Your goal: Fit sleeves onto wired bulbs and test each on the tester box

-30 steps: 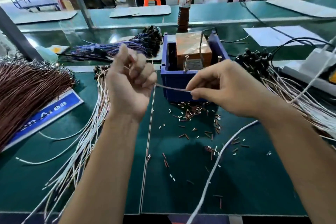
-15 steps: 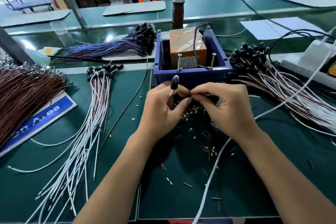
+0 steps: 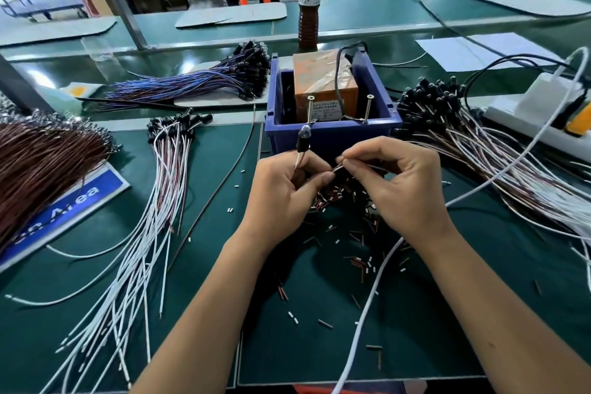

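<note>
Black-sleeved bulb [image 3: 302, 139] upright in left hand [image 3: 281, 195] pinch, before blue tester box [image 3: 332, 134]; right hand [image 3: 403, 189] pinches its wire ends. Sleeve fitted; next, probably touch ends to box screws [image 3: 369, 109].

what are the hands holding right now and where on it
The left hand pinches a wired bulb by its leads just below the black holder. The right hand pinches the wire ends between thumb and forefinger.

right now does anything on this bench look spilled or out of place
Yes: small brown and white tube offcuts lie scattered loose over the green mat under and before both hands, thickest by the blue bin. The wire bundles lie roughly sorted.
</note>
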Tool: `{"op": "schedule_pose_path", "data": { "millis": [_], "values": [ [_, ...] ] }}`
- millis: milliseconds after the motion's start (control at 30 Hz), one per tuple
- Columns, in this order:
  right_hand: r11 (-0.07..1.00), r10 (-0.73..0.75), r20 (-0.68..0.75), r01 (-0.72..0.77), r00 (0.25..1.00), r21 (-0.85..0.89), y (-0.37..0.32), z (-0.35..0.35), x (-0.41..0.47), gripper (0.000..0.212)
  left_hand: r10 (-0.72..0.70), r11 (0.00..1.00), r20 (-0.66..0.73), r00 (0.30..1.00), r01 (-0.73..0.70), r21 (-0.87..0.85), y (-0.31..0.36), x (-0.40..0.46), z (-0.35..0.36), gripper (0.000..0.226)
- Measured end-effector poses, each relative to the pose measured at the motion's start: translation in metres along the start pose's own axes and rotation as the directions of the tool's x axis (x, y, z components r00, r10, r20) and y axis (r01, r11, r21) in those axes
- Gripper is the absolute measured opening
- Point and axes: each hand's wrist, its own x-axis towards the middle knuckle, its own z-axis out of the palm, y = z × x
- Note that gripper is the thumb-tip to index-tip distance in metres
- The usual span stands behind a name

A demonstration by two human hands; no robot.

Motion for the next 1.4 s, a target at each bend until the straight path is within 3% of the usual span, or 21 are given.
{"op": "schedule_pose_path", "data": {
  "millis": [167, 267, 400, 533, 667, 733, 833, 933, 1133, 1400],
  "values": [
    [0.98, 0.094, -0.083, -0.078, 0.992, 0.184, 0.005, -0.026, 0.009, 0.007, -0.094, 0.992, -0.006, 0.996, 0.093, -0.085, -0.007, -0.007, -0.012, 0.009],
    [0.976, 0.176, 0.137, -0.191, 0.975, 0.108, 0.013, -0.044, 0.009, 0.014, -0.142, 0.978, -0.009, 0.99, 0.139, -0.158, -0.006, -0.009, -0.018, 0.012],
    [0.889, 0.316, 0.447, -0.425, 0.837, 0.168, 0.022, -0.058, 0.008, 0.033, -0.16, 0.97, -0.005, 0.987, 0.156, -0.186, -0.004, -0.007, -0.018, 0.013],
    [0.792, 0.157, 0.557, -0.441, 0.816, 0.423, 0.021, -0.072, 0.007, 0.022, -0.184, 0.944, 0.003, 0.983, 0.178, -0.279, -0.003, -0.007, -0.021, 0.012],
    [0.501, -0.074, 0.595, -0.486, 0.801, 0.716, 0.018, -0.068, 0.007, 0.033, -0.2, 0.891, -0.008, 0.98, 0.179, -0.418, 0.0, -0.007, -0.02, 0.006],
    [0.426, -0.11, 0.559, -0.469, 0.822, 0.773, 0.017, -0.059, 0.006, 0.036, -0.203, 0.831, 0.005, 0.979, 0.175, -0.528, 0.002, -0.007, -0.019, 0.007],
    [0.5, -0.008, 0.495, -0.425, 0.869, 0.754, 0.013, -0.043, 0.005, 0.034, -0.199, 0.751, 0.043, 0.979, 0.18, -0.635, 0.006, -0.007, -0.018, 0.004],
    [0.582, 0.114, 0.502, -0.467, 0.857, 0.666, 0.007, -0.029, 0.003, 0.034, -0.193, 0.716, 0.099, 0.976, 0.209, -0.666, 0.012, -0.007, -0.017, 0.006],
    [0.745, 0.23, 0.624, -0.548, 0.746, 0.38, 0.002, -0.019, -0.001, 0.059, -0.163, 0.635, 0.197, 0.967, 0.256, -0.729, 0.02, -0.008, -0.023, 0.001],
    [0.83, 0.294, 0.776, -0.551, 0.558, 0.082, -0.01, -0.006, -0.005, 0.058, -0.221, 0.648, 0.338, 0.915, 0.397, -0.65, 0.024, -0.009, -0.01, 0.021]
  ]
}}
